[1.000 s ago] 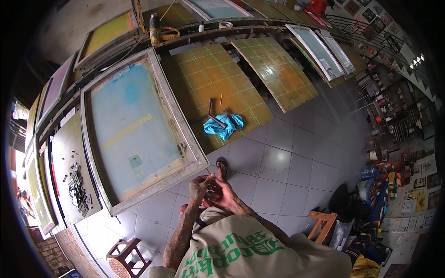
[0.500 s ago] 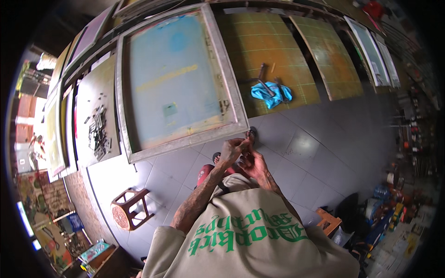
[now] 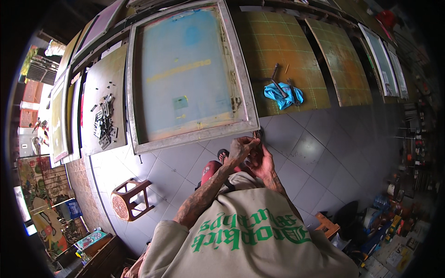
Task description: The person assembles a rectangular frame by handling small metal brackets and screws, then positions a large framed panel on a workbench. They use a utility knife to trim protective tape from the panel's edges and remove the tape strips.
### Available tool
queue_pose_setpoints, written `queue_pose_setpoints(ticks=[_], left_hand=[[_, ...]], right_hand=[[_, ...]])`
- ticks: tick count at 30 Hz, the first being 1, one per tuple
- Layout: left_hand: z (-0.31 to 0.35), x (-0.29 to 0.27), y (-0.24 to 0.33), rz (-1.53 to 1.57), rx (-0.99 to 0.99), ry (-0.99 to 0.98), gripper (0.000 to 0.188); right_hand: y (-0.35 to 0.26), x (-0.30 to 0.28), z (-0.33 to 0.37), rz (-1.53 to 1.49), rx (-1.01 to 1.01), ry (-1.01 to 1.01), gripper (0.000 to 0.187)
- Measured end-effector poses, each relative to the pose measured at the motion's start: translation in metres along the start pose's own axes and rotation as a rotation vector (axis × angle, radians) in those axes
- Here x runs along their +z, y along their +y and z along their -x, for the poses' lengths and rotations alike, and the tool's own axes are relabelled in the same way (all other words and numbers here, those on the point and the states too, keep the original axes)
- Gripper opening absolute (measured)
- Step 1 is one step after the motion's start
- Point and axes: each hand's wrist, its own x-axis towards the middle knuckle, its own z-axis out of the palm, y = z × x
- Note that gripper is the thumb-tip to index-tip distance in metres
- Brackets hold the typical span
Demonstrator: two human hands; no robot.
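My left hand (image 3: 240, 149) and my right hand (image 3: 263, 162) meet in front of my body, just short of the near edge of a large framed printing screen (image 3: 185, 92). Both have their fingers closed, and the fingertips come together at one spot. Whatever they pinch is too small and too hidden to name. The screen's pale mesh carries blue and yellow stains inside a grey metal frame. To the right of the screen, a blue cloth (image 3: 282, 98) lies on a yellow-brown board (image 3: 282, 51), with a dark metal tool (image 3: 276, 73) partly on it.
Many small dark pieces (image 3: 105, 123) lie heaped on a pale board (image 3: 90, 78) left of the screen. A brown plastic stool (image 3: 132, 199) is on the tiled floor (image 3: 162, 178). More boards (image 3: 340, 65) line the right. Clutter (image 3: 371, 231) fills the lower right.
The view has turned slightly, so the screen and boards sit a little farther right in it. My hands remain together at the fingertips, with little visible change in their grip.
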Motion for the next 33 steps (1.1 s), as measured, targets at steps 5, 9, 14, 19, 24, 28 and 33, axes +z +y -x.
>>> queue_pose_setpoints(ticks=[5, 9, 14, 19, 24, 28, 33], left_hand=[[-0.013, 0.0, -0.024, 0.029, 0.159, -0.005, 0.03], [-0.01, -0.001, -0.017, -0.072, 0.064, 0.008, 0.03], [0.001, 0.002, 0.0, 0.075, 0.059, -0.057, 0.029], [-0.006, 0.002, -0.011, 0.018, 0.059, -0.029, 0.028], [-0.009, 0.001, -0.017, 0.028, 0.172, -0.046, 0.029], [-0.008, 0.004, -0.016, -0.022, 0.101, 0.031, 0.03], [-0.003, 0.002, -0.006, 0.055, 0.009, -0.028, 0.03]], right_hand=[[0.001, -0.007, -0.004, -0.014, -0.02, 0.014, 0.029], [-0.001, -0.011, -0.005, -0.015, 0.038, -0.088, 0.028], [-0.002, -0.021, -0.007, -0.023, 0.011, -0.139, 0.027], [-0.002, -0.032, -0.012, -0.016, 0.063, -0.226, 0.02], [0.0, -0.009, -0.004, -0.021, -0.006, 0.018, 0.03], [-0.002, 0.003, 0.004, 0.026, 0.033, 0.066, 0.028], [-0.001, -0.015, -0.004, -0.036, -0.004, -0.088, 0.029]])
